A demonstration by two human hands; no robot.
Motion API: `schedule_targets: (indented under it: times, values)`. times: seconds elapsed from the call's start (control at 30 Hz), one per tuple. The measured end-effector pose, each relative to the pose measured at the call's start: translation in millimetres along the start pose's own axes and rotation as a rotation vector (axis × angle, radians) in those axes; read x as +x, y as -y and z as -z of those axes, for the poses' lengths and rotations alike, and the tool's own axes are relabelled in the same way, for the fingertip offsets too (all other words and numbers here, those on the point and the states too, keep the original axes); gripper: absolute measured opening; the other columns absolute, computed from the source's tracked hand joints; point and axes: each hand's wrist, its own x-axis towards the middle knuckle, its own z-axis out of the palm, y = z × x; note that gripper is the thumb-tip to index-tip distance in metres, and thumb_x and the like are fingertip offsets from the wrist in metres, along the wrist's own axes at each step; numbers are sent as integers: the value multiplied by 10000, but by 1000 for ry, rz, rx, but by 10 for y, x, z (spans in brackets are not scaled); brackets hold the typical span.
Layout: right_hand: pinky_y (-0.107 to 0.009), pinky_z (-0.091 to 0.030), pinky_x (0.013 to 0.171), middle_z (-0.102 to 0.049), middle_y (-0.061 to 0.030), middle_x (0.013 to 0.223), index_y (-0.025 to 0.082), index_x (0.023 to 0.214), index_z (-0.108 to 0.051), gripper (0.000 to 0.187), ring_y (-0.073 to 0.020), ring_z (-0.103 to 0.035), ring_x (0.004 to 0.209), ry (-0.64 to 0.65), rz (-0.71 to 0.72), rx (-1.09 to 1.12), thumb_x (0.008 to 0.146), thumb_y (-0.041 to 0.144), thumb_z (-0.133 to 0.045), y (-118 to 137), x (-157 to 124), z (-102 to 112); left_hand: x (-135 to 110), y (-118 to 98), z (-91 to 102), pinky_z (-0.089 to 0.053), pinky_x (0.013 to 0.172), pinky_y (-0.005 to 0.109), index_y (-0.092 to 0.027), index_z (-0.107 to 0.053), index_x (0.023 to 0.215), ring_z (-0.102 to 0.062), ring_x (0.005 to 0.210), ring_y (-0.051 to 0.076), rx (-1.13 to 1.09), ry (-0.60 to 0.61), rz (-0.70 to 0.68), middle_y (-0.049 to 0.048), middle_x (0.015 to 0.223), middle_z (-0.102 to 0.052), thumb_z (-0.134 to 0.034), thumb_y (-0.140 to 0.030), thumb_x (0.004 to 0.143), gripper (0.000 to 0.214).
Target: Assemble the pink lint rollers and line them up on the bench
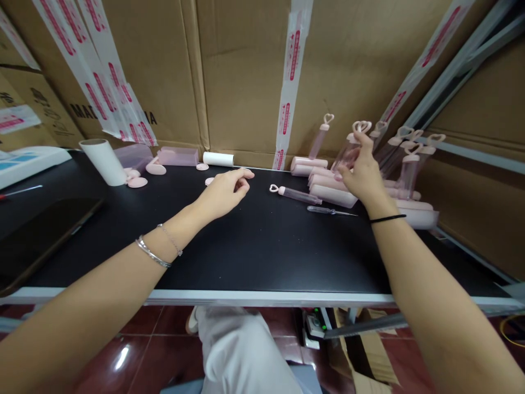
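My right hand [363,175] reaches into a group of pink lint rollers [330,194] with clear heart-topped handles at the back right of the black table [254,246]; its fingers curl around one clear handle [348,153], which is blurred. My left hand [225,191] hovers over the table's middle with fingers loosely curled and nothing visible in them, close to a small pink cap [209,180]. A loose clear handle with a heart end [295,194] and a small screwdriver [330,210] lie between the hands.
A white paper roll [104,161] stands at the back left beside pink caps [137,182], a clear pink cover [178,156] and a lying white roll [218,158]. Taped cardboard boxes [246,71] wall the back. A metal frame [459,71] runs on the right.
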Motion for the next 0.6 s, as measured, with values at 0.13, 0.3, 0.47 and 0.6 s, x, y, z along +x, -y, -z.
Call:
schedule_targets:
  times: [0.13, 0.3, 0.47, 0.6]
  values:
    - [-422, -511, 775, -579, -136, 1175, 200, 1356, -203, 716, -221, -645, 853, 10, -122, 74, 744, 215, -574, -100, -13, -76, -3, -24, 19, -465, 774, 326, -197, -647, 1103, -613, 733, 165, 18, 23, 61, 32, 793, -686, -454, -268, 857, 320]
    - [-364, -528, 735, -569, -121, 1245, 242, 1195, -288, 553, -187, -653, 849, -17, -168, 208, 740, 247, -603, -194, -23, -156, 47, 18, 203, -455, 697, 295, -199, -617, 1101, -576, 637, 153, -23, -178, 184, 17, 721, -620, -336, -249, 912, 342]
    - [-387, -486, 795, -619, -120, 1113, 208, 1111, -386, 452, -212, -630, 863, -9, -186, 106, 735, 272, -628, -87, 18, -47, 118, 213, 357, -441, 709, 291, -188, -584, 1125, -562, 703, 163, 6, -365, 204, 33, 764, -619, -321, -187, 890, 354]
    - [-405, -371, 945, -586, -193, 1125, 150, 1043, -494, 265, -256, -530, 1041, -306, -187, -213, 817, 285, -526, -40, 52, 316, 117, 259, 319, -431, 693, 294, -180, -582, 1102, -551, 678, 164, 15, -283, 242, 33, 758, -630, -370, -166, 845, 333]
